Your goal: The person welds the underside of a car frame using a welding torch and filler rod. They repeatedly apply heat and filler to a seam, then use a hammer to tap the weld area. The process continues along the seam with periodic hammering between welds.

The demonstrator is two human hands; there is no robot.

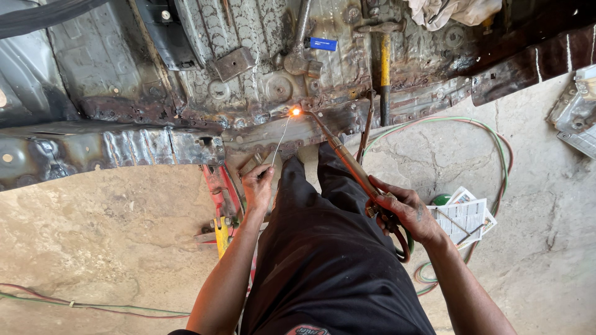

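Item: right hand (406, 214), closed round the torch (347, 164) handle, arm stretched forward so the tip meets the glowing spot (296, 111) on the rusted panel (186, 146).
Item: left hand (257, 186), pinching a thin rod (280, 139), wrist raised, feeding its end into that spot.
Item: hoses (496, 142), I judge looped aside on the floor to run clear.
Item: hammer (385, 62), resting on the panel beyond.

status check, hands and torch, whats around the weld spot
Right hand grips torch, flame on the sill seam. Left hand feeds filler rod to it. Hammer lies nearby, not in the way.
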